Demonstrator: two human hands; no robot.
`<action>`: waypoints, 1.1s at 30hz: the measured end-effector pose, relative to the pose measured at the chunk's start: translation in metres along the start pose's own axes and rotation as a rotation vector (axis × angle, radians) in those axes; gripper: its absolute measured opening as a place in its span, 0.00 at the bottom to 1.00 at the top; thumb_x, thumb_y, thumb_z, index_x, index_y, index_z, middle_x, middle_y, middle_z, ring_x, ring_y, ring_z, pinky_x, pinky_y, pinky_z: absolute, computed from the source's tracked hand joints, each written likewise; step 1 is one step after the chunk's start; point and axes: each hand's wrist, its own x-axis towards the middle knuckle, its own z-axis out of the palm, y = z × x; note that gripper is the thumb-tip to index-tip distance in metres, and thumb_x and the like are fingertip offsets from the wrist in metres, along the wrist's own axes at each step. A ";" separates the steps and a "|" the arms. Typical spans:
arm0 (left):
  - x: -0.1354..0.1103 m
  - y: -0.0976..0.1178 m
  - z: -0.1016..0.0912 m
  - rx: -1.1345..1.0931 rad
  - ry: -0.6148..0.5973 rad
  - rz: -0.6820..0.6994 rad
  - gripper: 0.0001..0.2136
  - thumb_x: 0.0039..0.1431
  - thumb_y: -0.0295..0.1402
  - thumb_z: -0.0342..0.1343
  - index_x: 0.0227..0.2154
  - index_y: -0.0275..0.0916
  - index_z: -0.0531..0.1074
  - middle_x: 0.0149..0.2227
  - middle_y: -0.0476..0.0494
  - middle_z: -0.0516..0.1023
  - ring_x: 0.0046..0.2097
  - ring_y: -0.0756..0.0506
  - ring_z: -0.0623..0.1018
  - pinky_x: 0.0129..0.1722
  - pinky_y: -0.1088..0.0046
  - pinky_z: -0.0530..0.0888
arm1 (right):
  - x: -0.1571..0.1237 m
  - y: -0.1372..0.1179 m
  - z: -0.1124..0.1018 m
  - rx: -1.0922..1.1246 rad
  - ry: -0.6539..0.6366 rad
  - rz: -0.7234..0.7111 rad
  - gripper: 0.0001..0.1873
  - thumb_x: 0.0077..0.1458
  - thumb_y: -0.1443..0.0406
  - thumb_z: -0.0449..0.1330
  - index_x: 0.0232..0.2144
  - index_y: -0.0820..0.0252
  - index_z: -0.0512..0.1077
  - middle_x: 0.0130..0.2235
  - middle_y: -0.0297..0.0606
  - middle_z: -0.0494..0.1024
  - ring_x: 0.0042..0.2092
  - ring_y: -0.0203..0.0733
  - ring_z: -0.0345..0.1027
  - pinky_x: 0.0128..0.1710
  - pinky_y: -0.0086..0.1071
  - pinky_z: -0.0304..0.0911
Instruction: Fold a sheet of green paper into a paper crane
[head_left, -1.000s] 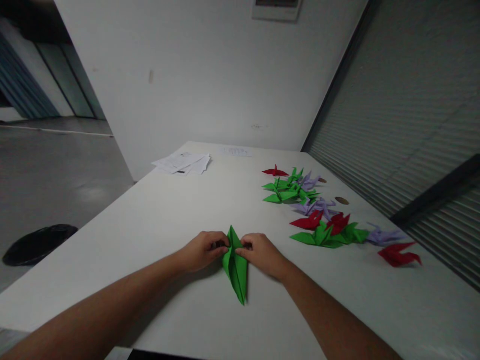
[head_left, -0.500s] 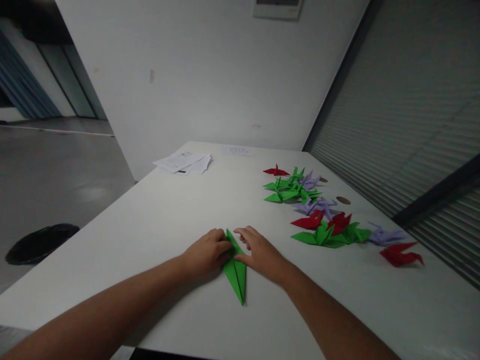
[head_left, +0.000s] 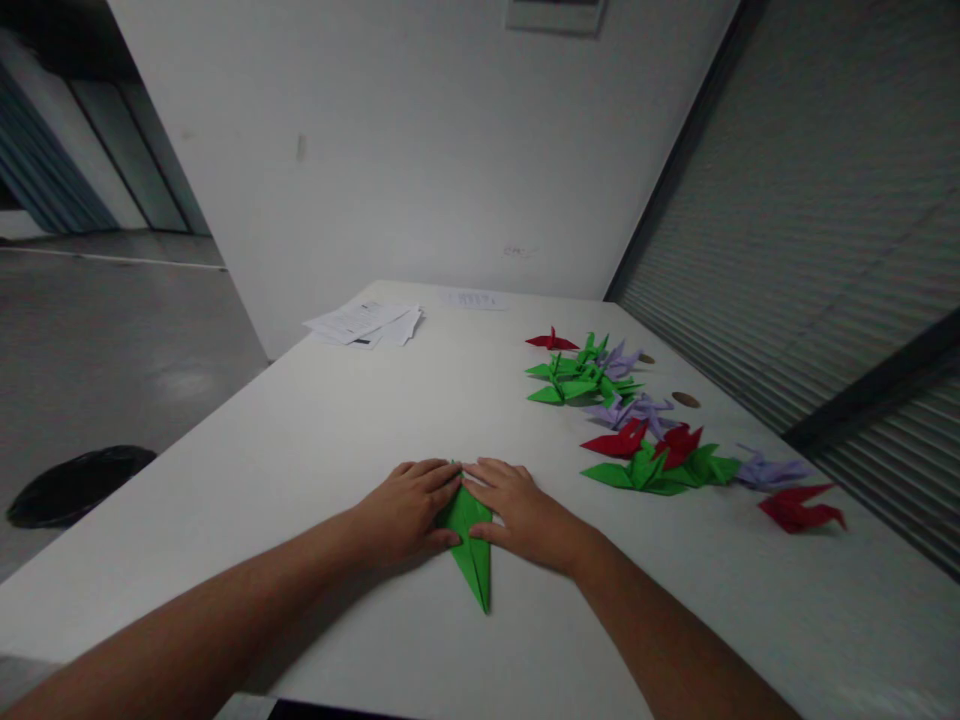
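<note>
A green folded paper piece (head_left: pixel 471 548), long and pointed toward me, lies flat on the white table (head_left: pixel 322 450). My left hand (head_left: pixel 409 510) rests on its left side with fingers stretched out flat. Pressing down on the paper's right side is my right hand (head_left: pixel 517 510), its fingers also stretched out flat. The fingertips of both hands meet over the far tip of the paper, which is hidden under them.
Several finished paper cranes in green, red and lilac (head_left: pixel 637 440) lie scattered to the right. A stack of white printed sheets (head_left: pixel 366 324) sits at the far left of the table. A black bin (head_left: pixel 75 482) stands on the floor left.
Both hands went from pinching the paper's upper edges to lying flat on it, fingers spread forward. The paper's raised far tip is now pressed down under the fingers.
</note>
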 end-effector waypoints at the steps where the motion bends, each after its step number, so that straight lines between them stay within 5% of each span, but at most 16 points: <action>1: -0.001 0.000 0.001 0.014 -0.011 -0.010 0.36 0.66 0.51 0.57 0.71 0.40 0.58 0.72 0.31 0.60 0.70 0.29 0.64 0.67 0.48 0.61 | -0.001 -0.001 0.000 -0.012 -0.020 0.009 0.36 0.63 0.54 0.65 0.69 0.56 0.63 0.72 0.52 0.60 0.73 0.60 0.49 0.69 0.58 0.48; 10: -0.003 0.004 0.002 0.055 -0.072 -0.063 0.47 0.61 0.59 0.56 0.74 0.36 0.50 0.75 0.25 0.49 0.74 0.25 0.54 0.69 0.42 0.55 | -0.004 -0.010 0.008 -0.061 -0.046 0.038 0.37 0.67 0.54 0.59 0.72 0.61 0.56 0.74 0.53 0.55 0.75 0.61 0.42 0.71 0.58 0.45; 16: -0.002 0.006 0.004 0.040 -0.018 -0.093 0.52 0.54 0.63 0.60 0.73 0.35 0.52 0.75 0.25 0.51 0.73 0.22 0.53 0.70 0.42 0.54 | -0.002 -0.014 0.011 -0.077 -0.038 0.062 0.40 0.67 0.52 0.59 0.73 0.63 0.55 0.74 0.54 0.54 0.75 0.64 0.41 0.70 0.60 0.45; 21: 0.000 0.006 0.006 -0.012 0.041 -0.035 0.51 0.53 0.59 0.63 0.72 0.32 0.54 0.70 0.22 0.61 0.69 0.24 0.62 0.68 0.45 0.59 | 0.000 -0.017 0.012 -0.082 -0.021 0.100 0.38 0.67 0.53 0.59 0.72 0.62 0.56 0.74 0.52 0.55 0.74 0.66 0.42 0.69 0.62 0.46; 33: 0.002 0.007 0.006 -0.011 -0.060 0.000 0.62 0.49 0.70 0.58 0.75 0.34 0.41 0.75 0.22 0.47 0.74 0.23 0.52 0.71 0.41 0.50 | 0.004 -0.013 0.013 -0.040 0.066 0.154 0.32 0.68 0.53 0.57 0.68 0.60 0.62 0.72 0.53 0.59 0.73 0.62 0.47 0.69 0.58 0.47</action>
